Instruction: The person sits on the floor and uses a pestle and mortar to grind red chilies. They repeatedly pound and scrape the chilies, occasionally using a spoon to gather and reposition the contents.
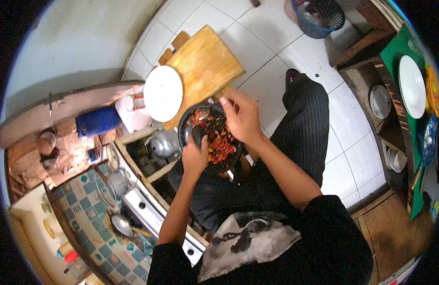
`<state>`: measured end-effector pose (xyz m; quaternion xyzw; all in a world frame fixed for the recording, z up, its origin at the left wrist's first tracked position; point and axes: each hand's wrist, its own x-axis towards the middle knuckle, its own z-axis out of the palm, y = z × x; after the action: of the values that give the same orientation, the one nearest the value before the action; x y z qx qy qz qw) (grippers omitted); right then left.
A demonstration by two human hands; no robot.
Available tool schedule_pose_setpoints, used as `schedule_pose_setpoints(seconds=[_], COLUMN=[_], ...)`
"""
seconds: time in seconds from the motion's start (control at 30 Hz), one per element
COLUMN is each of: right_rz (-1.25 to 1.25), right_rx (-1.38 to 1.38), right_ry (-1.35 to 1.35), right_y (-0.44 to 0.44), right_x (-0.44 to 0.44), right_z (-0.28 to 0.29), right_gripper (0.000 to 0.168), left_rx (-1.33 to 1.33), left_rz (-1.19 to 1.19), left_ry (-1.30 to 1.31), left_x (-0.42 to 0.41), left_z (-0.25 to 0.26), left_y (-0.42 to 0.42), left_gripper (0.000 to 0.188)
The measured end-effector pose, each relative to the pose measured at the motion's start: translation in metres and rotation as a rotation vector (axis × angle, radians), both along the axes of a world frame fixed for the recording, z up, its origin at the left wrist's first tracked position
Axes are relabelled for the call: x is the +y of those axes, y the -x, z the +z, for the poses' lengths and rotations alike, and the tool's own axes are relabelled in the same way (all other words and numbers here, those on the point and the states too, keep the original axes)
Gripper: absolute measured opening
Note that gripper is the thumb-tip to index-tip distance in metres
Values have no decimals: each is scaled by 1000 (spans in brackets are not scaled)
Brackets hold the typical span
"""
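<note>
A dark stone mortar (237,156) sits before me between my legs. Crushed red chili mixture (219,148) with dark and pale bits is spread over its inside. My left hand (195,155) grips a black stone pestle (199,134) at the mortar's left side. Above the far right rim is my right hand (243,119), its fingers curled around what looks like a spoon handle, mostly hidden by the hand. The metal spoon's bowl (203,113) lies in the mixture near the far rim.
A white plate (163,93) rests at the left edge of a wooden stool (208,60) beyond the mortar. To the left, a kettle (164,144) stands inside a shelf below a white gas stove (144,203). A shelf unit with a green top (394,53) stands right; a blue basket (317,21) is on the floor.
</note>
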<state>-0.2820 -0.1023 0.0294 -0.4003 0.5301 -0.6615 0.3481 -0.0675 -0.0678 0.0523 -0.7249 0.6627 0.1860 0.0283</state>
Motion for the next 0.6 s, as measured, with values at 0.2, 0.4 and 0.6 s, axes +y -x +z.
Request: schedule_pose_setpoints(seconds=[0.2, 0.4, 0.6], right_rz=[2, 4, -12], right_rx=[13, 23, 6], right_ry=[-20, -63, 4], right_y=[-3, -3, -3], right_x=[-5, -7, -8], right_z=[1, 3, 2], right_gripper=[12, 12, 11], left_rx=[119, 24, -108], left_rz=[54, -10, -130], left_ry=[-142, -144, -196], left_x=[-8, -14, -4], left_z=[-9, 13, 20], left_y=[-24, -31, 8], left_gripper=[62, 68, 60])
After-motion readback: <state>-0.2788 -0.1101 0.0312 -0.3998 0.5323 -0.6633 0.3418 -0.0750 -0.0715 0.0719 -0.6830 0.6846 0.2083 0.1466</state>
